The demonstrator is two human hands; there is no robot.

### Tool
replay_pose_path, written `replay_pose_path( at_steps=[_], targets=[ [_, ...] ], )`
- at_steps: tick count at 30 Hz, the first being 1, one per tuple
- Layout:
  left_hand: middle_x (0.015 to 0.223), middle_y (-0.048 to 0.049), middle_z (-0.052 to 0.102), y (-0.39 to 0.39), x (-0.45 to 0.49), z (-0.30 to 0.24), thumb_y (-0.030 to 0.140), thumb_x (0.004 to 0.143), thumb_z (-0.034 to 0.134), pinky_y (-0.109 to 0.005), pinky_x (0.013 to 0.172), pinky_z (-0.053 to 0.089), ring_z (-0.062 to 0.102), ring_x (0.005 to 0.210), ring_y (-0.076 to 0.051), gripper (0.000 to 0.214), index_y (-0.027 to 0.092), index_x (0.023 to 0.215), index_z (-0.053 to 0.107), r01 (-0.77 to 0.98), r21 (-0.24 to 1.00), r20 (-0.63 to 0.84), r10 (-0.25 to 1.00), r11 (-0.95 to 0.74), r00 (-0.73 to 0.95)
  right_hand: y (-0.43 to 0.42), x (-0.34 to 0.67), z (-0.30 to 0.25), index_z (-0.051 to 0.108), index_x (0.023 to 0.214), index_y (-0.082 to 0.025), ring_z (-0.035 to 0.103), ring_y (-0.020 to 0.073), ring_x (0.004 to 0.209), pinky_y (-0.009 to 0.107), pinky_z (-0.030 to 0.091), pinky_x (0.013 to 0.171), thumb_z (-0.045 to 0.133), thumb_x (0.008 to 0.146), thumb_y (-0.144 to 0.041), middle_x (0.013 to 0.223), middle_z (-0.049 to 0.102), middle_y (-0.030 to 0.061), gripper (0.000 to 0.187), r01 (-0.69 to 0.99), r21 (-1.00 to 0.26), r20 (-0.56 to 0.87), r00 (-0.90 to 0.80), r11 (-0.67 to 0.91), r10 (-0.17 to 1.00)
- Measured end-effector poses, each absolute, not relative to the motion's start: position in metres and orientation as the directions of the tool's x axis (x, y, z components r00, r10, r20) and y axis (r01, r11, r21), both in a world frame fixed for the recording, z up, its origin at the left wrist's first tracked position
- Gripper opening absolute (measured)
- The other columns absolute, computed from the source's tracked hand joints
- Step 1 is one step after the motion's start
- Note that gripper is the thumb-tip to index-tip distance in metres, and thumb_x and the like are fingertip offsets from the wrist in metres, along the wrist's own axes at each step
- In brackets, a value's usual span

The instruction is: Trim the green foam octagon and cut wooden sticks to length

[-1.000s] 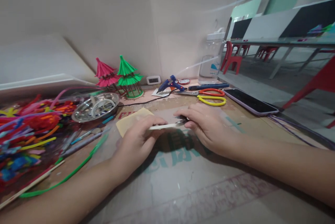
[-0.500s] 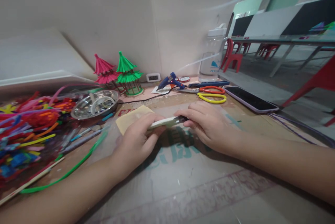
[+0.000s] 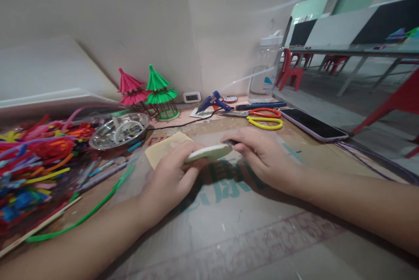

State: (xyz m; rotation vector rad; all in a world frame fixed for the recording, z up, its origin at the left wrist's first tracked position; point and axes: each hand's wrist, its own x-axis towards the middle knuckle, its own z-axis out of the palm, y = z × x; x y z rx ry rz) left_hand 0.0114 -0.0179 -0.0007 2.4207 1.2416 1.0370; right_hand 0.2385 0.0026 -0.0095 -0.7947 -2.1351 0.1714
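My left hand (image 3: 172,174) is closed on the near end of a flat white disc-like piece (image 3: 209,153), held a little above the cardboard work surface (image 3: 229,223). At the piece's right end my right hand (image 3: 262,157) pinches a small dark tool (image 3: 231,143) that I cannot make out clearly. A tan paper sheet (image 3: 162,149) lies just behind my left hand.
A heap of coloured pipe cleaners (image 3: 36,157) fills the left side beside a metal dish (image 3: 119,130). Pink and green paper pagodas (image 3: 149,92), a blue glue gun (image 3: 212,101), scissors (image 3: 263,118), a phone (image 3: 310,126) and a plastic jar (image 3: 265,70) stand behind.
The white piece has tilted from edge-on to show its broad face. Both hands stay in nearly the same place.
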Motion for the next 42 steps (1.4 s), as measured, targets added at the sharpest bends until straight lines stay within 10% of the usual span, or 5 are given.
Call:
replay_pose_path(
  at_steps=[8,25,42],
  targets=[
    [0.088,-0.0011,0.069,-0.011,0.015,0.005,0.029,0.084,0.059,-0.024,0.056,0.052,0.065,0.073,-0.016,0.020,0.019,0.099,0.052,0.394,0.858,0.294,0.944,-0.329,0.146,0.018,0.236,-0.019,0.062,0.109,-0.019,0.065,0.0217,0.098,0.037,0.051,0.083,0.037,0.100,-0.040,0.104,0.070,0.0080,0.034,0.403,-0.757,0.470,-0.210,0.514,0.857],
    [0.083,0.0022,0.053,-0.013,0.010,-0.006,0.023,0.087,0.057,-0.021,0.060,0.044,0.055,0.072,-0.012,0.006,0.020,0.088,0.051,0.497,0.710,0.434,0.866,-0.499,0.248,0.007,0.238,-0.012,0.063,0.113,-0.017,0.061,0.0205,0.087,0.035,0.046,0.077,0.037,0.100,-0.031,0.093,0.069,0.0069,0.033,0.482,-0.394,0.632,-0.477,0.783,0.611],
    [0.086,0.0007,0.056,-0.013,0.009,-0.007,0.022,0.089,0.055,-0.024,0.065,0.046,0.055,0.076,-0.013,0.004,0.021,0.090,0.051,0.487,0.713,0.410,0.863,-0.505,0.295,0.006,0.239,-0.010,0.066,0.109,-0.018,0.061,0.0187,0.085,0.033,0.046,0.076,0.043,0.098,-0.026,0.087,0.069,0.0053,0.026,0.442,-0.409,0.624,-0.502,0.798,0.598]
  ],
)
